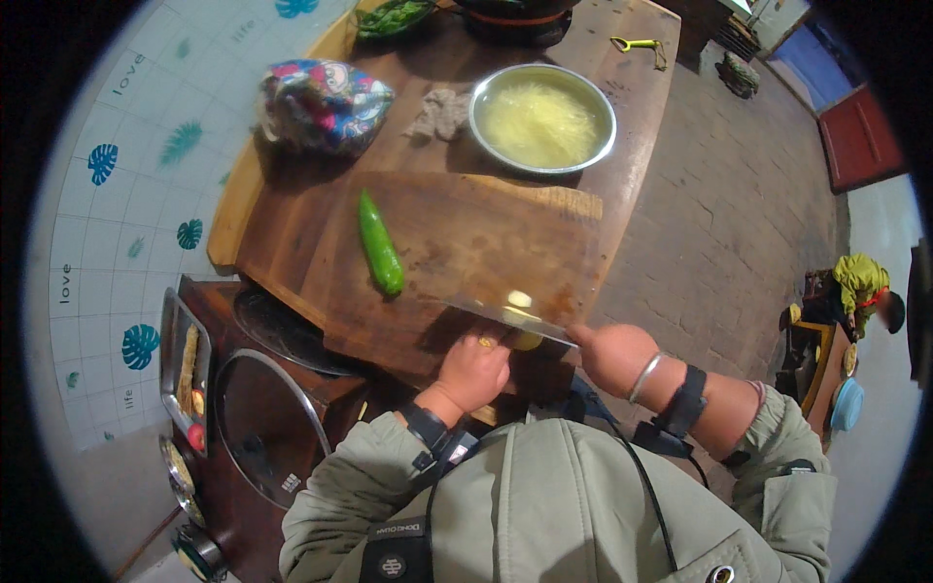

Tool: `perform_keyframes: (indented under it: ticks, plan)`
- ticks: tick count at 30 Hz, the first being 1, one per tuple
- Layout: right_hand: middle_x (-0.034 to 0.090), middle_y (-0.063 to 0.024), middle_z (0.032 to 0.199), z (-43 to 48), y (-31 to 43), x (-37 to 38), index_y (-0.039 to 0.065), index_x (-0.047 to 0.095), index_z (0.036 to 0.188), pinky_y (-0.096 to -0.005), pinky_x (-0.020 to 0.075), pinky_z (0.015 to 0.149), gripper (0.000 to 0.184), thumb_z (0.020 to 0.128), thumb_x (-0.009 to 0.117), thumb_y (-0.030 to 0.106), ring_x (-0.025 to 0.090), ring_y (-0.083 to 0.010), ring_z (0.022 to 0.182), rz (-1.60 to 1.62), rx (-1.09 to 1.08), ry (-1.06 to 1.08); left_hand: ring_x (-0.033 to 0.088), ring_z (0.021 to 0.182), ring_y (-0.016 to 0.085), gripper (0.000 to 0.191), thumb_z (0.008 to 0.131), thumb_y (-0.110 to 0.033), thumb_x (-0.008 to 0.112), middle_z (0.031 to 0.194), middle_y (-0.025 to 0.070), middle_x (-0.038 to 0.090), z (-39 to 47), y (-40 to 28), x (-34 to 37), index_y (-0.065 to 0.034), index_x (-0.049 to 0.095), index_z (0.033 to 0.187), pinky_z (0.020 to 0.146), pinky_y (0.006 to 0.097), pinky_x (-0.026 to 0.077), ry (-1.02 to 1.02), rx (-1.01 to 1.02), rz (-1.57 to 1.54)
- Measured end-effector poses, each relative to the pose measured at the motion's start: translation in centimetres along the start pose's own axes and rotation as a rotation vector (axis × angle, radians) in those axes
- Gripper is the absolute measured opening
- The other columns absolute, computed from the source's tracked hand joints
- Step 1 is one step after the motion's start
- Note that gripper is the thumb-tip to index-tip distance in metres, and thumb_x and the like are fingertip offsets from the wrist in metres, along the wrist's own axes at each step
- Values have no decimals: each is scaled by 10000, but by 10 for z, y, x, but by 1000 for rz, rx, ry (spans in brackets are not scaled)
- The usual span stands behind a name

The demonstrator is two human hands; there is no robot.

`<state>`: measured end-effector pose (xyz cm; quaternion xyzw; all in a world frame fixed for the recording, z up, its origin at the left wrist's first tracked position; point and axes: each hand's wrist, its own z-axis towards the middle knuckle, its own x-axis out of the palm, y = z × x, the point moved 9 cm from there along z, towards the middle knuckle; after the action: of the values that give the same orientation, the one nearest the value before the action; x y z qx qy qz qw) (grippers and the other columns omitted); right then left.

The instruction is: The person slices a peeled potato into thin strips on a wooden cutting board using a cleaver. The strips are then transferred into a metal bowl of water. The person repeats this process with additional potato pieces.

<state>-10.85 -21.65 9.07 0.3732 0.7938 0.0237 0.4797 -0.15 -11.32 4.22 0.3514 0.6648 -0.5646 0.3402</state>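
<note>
My right hand (619,358) grips the handle end of a broad-bladed kitchen knife (538,330), whose blade extends leftward over the wooden cutting board (466,240). Under the blade is a pale yellow vegetable piece (526,341), partly hidden by it. My left hand (474,373), fingers curled, holds that piece from the left; the fingertips are hard to make out. Just beyond the blade lie pale cut slices (520,299). A whole green chili pepper (380,244) rests farther left on the board.
Behind the board stands a metal bowl (543,120) of pale yellow shreds in liquid. Beside it are a crumpled cloth (439,114) and a patterned fabric bundle (328,106). A yellow-green peeler (638,45) lies far right. A glass lid (270,430) is at left. Another person (864,291) bends at far right.
</note>
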Motion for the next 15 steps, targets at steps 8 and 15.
perform_keyframes:
  ticks: [8, 15]
  plan:
    - [638, -194, 746, -14, 8, -4, 96, 568, 1103, -490, 484, 618, 299, 807, 532, 115, 622, -393, 713, -29, 60, 99, 516, 1012, 383, 456, 692, -149, 597, 1086, 172, 578, -3, -2, 0, -40, 576, 1134, 864, 428, 468, -73, 75, 60]
    - [639, -194, 749, 22, -1, 14, 84, 569, 1071, -491, 484, 623, 248, 834, 528, 143, 625, -394, 724, -14, 8, 0, 518, 855, 317, 206, 706, -97, 606, 918, 115, 546, -1, -15, -23, -49, 587, 906, 737, 398, 483, -242, 146, 31]
